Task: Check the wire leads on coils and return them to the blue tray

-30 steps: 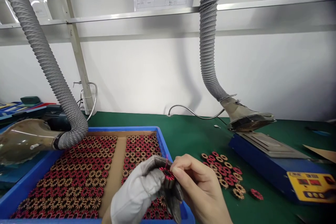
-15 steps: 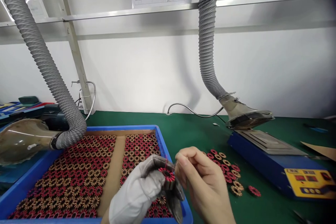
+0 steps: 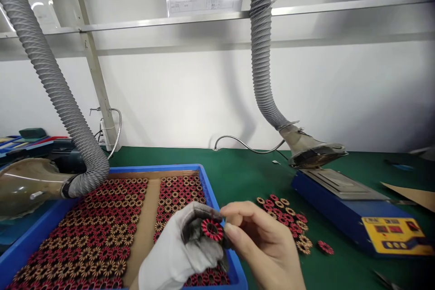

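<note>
My left hand (image 3: pixel 185 244), in a white glove with dark, soiled fingers, grips a red wire-wound toroidal coil (image 3: pixel 212 229) over the tray's near right part. The coil's round face with its dark central hole is turned toward me. My bare right hand (image 3: pixel 261 240) is closed in a pinch, thumb and forefinger at the coil's right edge; whatever lies between those fingertips is too small to make out. Below and behind my hands, a blue tray (image 3: pixel 208 186) holds rows of red and tan coils (image 3: pixel 98 222) on either side of a bare cardboard strip.
To the right, loose coils (image 3: pixel 287 217) lie in a pile on the green table (image 3: pixel 231 176), with one red coil (image 3: pixel 325 248) apart. Beyond stands a blue heating unit (image 3: pixel 343 217) under an extraction hood (image 3: pixel 316 154). Another hood (image 3: pixel 30 186) hangs over the tray's left. Tweezers-like tips (image 3: pixel 384 278) show front right.
The coil in my left hand has turned so its face is more toward me. My right fingertips have shifted slightly down and left against its edge. The view has moved slightly.
</note>
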Demonstrator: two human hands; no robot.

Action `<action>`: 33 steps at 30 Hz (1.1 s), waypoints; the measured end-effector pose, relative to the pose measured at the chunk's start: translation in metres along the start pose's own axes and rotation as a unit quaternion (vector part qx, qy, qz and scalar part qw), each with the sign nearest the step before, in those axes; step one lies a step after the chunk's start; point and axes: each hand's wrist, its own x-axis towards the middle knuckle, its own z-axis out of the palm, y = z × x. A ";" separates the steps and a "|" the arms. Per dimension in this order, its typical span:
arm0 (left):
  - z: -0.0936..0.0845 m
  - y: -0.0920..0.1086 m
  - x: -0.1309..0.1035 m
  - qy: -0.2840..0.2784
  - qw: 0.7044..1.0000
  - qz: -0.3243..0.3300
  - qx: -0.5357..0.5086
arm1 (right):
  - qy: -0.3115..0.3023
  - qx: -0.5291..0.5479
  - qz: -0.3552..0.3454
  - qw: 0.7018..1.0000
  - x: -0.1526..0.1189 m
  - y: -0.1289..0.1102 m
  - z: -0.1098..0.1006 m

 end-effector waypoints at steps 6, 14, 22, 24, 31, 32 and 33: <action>-0.005 0.000 0.001 -0.031 0.999 -0.001 -0.014 | -0.019 0.020 -0.029 0.999 0.004 -0.002 -0.002; -0.004 -0.008 -0.003 0.015 0.998 0.067 -0.005 | -0.156 0.001 0.120 0.980 0.012 0.012 -0.012; 0.004 0.002 -0.006 0.083 0.993 -0.061 0.054 | -0.152 0.006 0.097 0.984 0.006 0.008 -0.024; 0.005 -0.005 -0.004 0.096 0.992 -0.083 0.003 | -0.129 -0.050 0.094 0.986 0.000 0.004 -0.023; 0.001 -0.015 -0.006 0.012 0.988 -0.059 0.140 | -0.145 -0.066 0.046 0.986 0.002 0.001 -0.015; 0.002 -0.013 -0.005 0.034 0.990 -0.065 0.122 | -0.133 -0.057 0.043 0.988 0.003 0.002 -0.014; 0.004 -0.010 -0.004 0.049 0.991 -0.070 0.103 | -0.121 -0.047 0.039 0.991 0.004 0.002 -0.012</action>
